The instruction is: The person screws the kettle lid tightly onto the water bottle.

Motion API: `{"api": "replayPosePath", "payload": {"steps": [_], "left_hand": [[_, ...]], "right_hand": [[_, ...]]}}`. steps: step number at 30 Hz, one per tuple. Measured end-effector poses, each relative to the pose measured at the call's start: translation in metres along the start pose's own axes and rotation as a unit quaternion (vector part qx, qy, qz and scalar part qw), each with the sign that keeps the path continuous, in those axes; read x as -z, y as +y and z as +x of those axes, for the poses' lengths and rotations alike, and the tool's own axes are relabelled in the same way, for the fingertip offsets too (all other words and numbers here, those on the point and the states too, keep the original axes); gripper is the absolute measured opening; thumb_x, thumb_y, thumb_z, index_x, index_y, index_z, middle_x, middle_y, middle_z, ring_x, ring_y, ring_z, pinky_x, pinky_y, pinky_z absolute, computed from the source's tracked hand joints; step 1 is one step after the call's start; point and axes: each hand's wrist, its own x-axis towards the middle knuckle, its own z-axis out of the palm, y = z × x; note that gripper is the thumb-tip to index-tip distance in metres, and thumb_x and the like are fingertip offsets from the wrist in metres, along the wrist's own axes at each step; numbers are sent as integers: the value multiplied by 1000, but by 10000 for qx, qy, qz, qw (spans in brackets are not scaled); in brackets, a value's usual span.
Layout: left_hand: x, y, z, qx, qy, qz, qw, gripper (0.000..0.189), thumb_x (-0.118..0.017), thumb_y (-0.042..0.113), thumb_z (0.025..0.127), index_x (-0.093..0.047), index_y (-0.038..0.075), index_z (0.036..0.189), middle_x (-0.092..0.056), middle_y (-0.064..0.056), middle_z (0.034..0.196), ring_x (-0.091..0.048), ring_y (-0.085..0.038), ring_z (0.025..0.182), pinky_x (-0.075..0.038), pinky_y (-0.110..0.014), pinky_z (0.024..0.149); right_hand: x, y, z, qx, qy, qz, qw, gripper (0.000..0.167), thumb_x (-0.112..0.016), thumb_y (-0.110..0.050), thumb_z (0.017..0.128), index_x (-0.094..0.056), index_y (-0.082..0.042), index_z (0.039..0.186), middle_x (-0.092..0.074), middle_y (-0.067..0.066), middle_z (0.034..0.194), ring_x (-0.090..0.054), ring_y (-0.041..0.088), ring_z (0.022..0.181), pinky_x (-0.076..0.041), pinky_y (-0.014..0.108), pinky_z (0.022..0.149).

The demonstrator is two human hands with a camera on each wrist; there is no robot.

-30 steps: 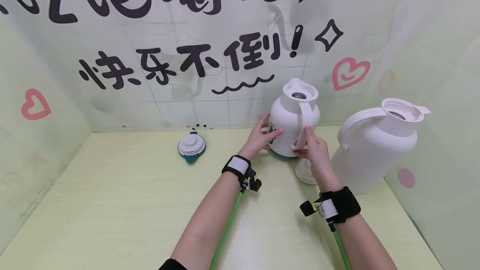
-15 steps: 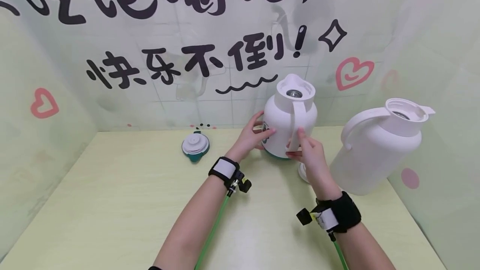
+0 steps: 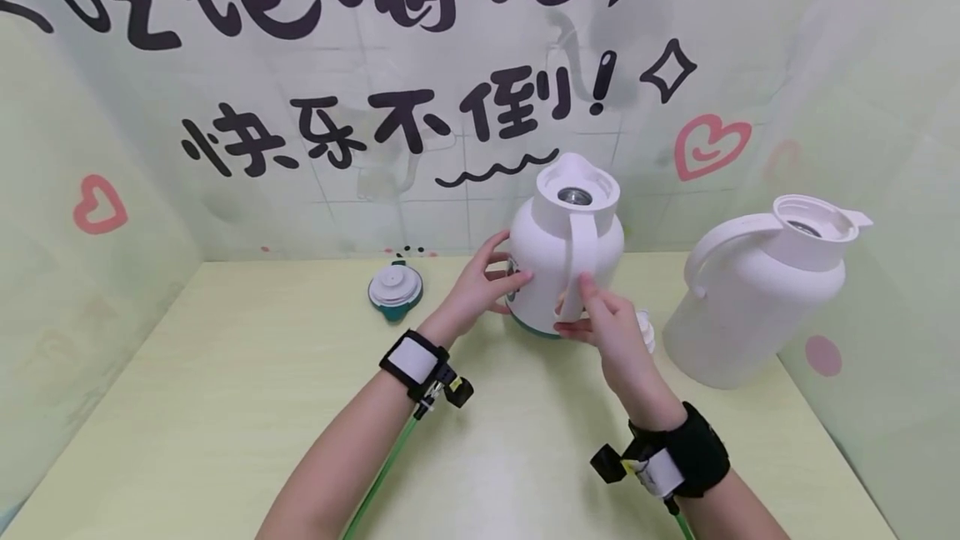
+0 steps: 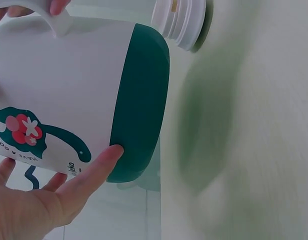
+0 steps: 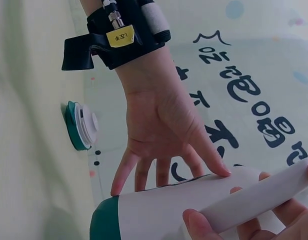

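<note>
A round white thermos jug (image 3: 540, 265) with a teal base and an open mouth is held upright by both hands. My right hand (image 3: 611, 327) grips its handle (image 3: 582, 257), thumb on the near side. My left hand (image 3: 472, 290) has fairly straight, spread fingers on the jug's left side; in the left wrist view one fingertip touches the teal base (image 4: 144, 100). A printed red-flower and leaf design (image 4: 26, 127) shows on the body. The base's shadow falls apart from it on the table in the left wrist view.
A taller white jug (image 3: 750, 307), also uncapped, stands at the right. Behind the right hand, a small white stopper (image 3: 647, 330) is partly hidden. A white-and-teal lid (image 3: 395, 286) lies at the back left. A printed backdrop (image 3: 427, 182) closes off the table's (image 3: 247, 407) back.
Both hands have moved the round jug left and a little nearer, away from the tall jug. More of the table shows between the two jugs. The view has swung slightly left.
</note>
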Motion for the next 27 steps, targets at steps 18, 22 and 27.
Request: {"api": "replayPosePath", "payload": {"steps": [18, 22, 27], "left_hand": [[14, -2, -65, 362, 33, -215, 9991, 78, -70, 16, 88, -25, 27, 151, -30, -17, 145, -38, -39, 128, -53, -54, 74], [13, 10, -84, 359, -8, -201, 9992, 77, -69, 12, 88, -25, 20, 151, -31, -20, 144, -38, -42, 128, -52, -55, 76], [13, 6, -98, 312, 5, -209, 9993, 75, -71, 15, 88, -29, 21, 150, -34, -19, 142, -40, -42, 126, -53, -53, 74]], "right_hand": [[-23, 6, -48, -197, -383, -164, 9989, 41, -43, -22, 104, -60, 14, 96, -61, 10, 88, -67, 28, 78, -54, 38, 73], [-27, 9, -57, -198, -427, -162, 9988, 40, -43, -19, 104, -61, 15, 95, -62, 10, 87, -67, 27, 77, -55, 38, 72], [-30, 13, -66, -212, -475, -186, 9985, 38, -43, -17, 104, -62, 14, 93, -63, 12, 87, -67, 29, 77, -55, 39, 71]]}}
